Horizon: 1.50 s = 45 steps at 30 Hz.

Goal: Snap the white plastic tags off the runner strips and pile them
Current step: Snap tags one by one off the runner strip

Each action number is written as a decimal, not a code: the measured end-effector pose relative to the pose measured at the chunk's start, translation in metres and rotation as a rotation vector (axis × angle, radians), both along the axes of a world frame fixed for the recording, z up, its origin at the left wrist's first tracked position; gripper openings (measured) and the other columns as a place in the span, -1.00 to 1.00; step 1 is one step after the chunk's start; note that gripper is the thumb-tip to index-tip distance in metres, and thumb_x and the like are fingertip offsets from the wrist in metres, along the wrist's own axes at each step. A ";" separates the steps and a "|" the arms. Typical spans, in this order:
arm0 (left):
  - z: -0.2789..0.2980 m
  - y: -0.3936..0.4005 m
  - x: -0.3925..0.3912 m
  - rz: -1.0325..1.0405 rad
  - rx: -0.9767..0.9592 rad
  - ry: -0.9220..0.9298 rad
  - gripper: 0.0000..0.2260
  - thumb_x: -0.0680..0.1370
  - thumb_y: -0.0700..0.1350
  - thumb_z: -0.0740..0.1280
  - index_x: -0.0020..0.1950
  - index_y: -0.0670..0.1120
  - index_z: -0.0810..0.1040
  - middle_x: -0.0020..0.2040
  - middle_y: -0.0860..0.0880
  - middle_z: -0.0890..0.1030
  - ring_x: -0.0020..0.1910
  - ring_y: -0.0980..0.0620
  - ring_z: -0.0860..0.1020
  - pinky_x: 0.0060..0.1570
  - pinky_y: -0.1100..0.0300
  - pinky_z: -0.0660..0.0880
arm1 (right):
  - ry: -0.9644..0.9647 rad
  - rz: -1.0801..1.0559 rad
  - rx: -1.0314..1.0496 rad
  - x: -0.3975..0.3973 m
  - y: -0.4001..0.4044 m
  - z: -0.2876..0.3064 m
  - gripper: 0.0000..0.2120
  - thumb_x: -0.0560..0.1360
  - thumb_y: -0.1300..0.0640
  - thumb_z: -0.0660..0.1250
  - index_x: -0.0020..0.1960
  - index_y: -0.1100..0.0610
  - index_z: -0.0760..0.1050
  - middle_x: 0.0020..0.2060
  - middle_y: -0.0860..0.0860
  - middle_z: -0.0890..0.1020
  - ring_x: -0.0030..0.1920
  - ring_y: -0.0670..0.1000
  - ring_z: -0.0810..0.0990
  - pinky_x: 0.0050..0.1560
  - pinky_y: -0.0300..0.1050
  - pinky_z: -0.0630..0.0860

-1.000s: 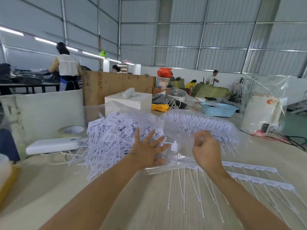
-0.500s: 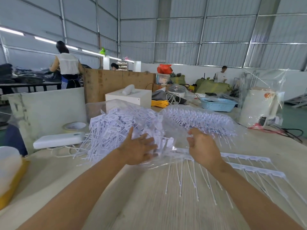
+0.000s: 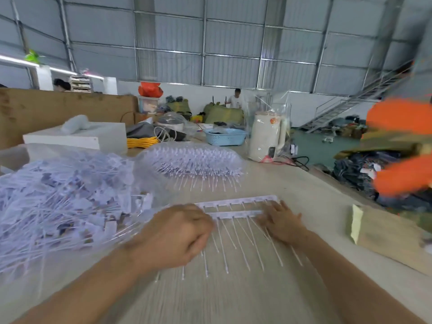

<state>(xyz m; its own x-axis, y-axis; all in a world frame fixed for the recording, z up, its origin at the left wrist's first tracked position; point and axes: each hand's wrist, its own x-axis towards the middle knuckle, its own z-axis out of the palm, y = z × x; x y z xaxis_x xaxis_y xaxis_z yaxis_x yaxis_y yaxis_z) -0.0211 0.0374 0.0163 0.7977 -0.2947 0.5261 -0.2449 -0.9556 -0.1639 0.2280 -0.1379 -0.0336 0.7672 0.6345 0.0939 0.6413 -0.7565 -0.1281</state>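
Observation:
Two white runner strips lie side by side on the table, their thin tails pointing toward me. My left hand has its fingers curled over the left end of the near strip, and the image is blurred there. My right hand lies flat with straight fingers on the strips' right end. A big pile of loose white tags sits on clear plastic at the left. Behind the strips lies a clear bag of stacked tag strips.
A cream kettle, a blue basket, a white box and yellow cable stand at the back. A wooden block lies at the right, near the table edge. A blurred orange shape is far right.
The view has swung right. Both hands left the plastic by the loose pile and came down onto the two runner strips, the left now curled and the right flat.

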 end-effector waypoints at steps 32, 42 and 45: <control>-0.025 -0.075 0.135 0.260 -0.758 0.305 -0.70 0.57 0.03 0.24 -0.15 -0.16 0.59 -0.22 -0.11 0.57 -0.20 -0.05 0.53 -0.17 0.11 0.42 | 0.527 0.241 0.853 -0.042 -0.047 0.038 -0.91 0.39 0.43 0.38 -0.12 0.31 0.57 -0.23 0.16 0.58 -0.19 0.01 0.51 -0.17 -0.17 0.45; -0.028 -0.066 0.138 0.355 -0.886 0.343 -0.64 0.59 -0.02 0.19 -0.41 -0.02 0.41 -0.44 0.03 0.42 -0.40 0.04 0.41 -0.28 0.17 0.27 | 0.491 0.261 0.887 -0.046 -0.031 0.033 -0.92 0.40 0.46 0.36 -0.12 0.36 0.55 -0.19 0.27 0.60 -0.17 0.08 0.53 -0.09 0.02 0.50; -0.026 -0.066 0.137 0.391 -0.918 0.350 -0.63 0.59 -0.03 0.18 -0.42 -0.02 0.41 -0.44 0.03 0.43 -0.31 -0.02 0.44 -0.11 0.07 0.30 | 0.435 0.285 0.866 -0.045 -0.027 0.033 -0.87 0.38 0.47 0.38 -0.16 0.28 0.57 -0.22 0.22 0.62 -0.20 0.07 0.54 -0.13 0.02 0.51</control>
<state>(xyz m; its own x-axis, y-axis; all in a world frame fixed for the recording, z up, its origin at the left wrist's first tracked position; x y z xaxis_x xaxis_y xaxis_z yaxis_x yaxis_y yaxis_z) 0.1154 -0.0281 -0.0092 0.9015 0.4097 0.1390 0.2129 -0.6998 0.6818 0.1835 -0.1650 -0.0003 0.6753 0.6453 0.3572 0.5502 -0.1182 -0.8266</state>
